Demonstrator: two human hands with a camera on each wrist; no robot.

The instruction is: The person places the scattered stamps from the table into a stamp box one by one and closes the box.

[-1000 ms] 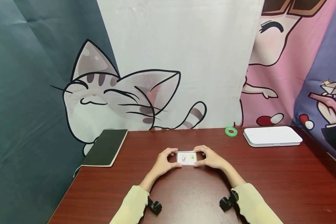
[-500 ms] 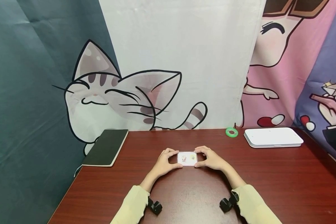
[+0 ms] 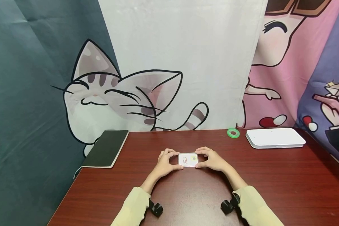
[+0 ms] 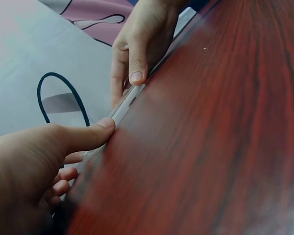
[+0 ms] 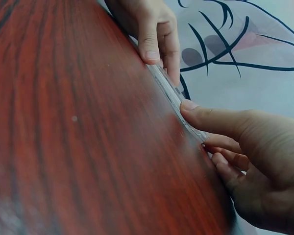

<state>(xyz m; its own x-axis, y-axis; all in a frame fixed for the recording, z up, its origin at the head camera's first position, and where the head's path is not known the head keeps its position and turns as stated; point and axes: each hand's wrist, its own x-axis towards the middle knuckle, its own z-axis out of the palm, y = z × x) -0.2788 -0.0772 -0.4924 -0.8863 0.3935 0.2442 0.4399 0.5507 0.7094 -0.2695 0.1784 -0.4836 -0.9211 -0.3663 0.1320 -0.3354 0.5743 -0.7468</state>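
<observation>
A small flat rectangular case (image 3: 188,159) lies near the middle of the table, white on its face with little printed pictures. Its clear plastic edge (image 4: 121,111) shows side-on in the left wrist view, low against the wood. My left hand (image 3: 164,164) pinches the case's left end, thumb at the near edge and fingers at the far corner. At the right end my right hand (image 3: 213,160) holds it the same way. In the right wrist view the thumb of my right hand (image 5: 264,152) presses on the near edge. The underside of the case is hidden.
On the brown wooden table (image 3: 186,194), a black notebook (image 3: 107,149) lies at the left edge. A green ring (image 3: 233,133), perhaps a tape roll, is at the back. A white flat box (image 3: 275,137) stands back right. Behind hangs a printed cloth (image 3: 214,62).
</observation>
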